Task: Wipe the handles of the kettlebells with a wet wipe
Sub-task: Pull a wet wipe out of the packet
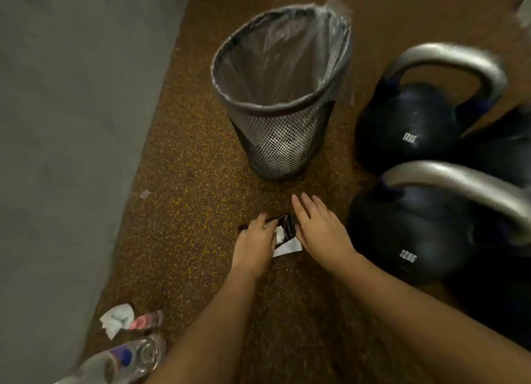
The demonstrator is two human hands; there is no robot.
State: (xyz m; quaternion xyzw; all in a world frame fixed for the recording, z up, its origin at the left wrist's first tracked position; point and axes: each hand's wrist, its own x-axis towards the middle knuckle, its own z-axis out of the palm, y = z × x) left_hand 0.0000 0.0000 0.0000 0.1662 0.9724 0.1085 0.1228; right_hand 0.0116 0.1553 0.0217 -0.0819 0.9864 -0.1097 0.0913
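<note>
Here we are gripping the dark wipe packet [284, 225] on the floor [201, 168] with our left hand [254, 247], our right hand [319, 228] spread flat, holding nothing; we should be steadying it while drawing the white wipe [287, 248] out cleanly. Beyond, right, two kettlebells [413, 234] are waiting, silver handles [459, 179] untouched.

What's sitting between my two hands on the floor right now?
In the head view, a dark wet wipe packet with a white wipe poking out lies between the left hand and right hand.
</note>
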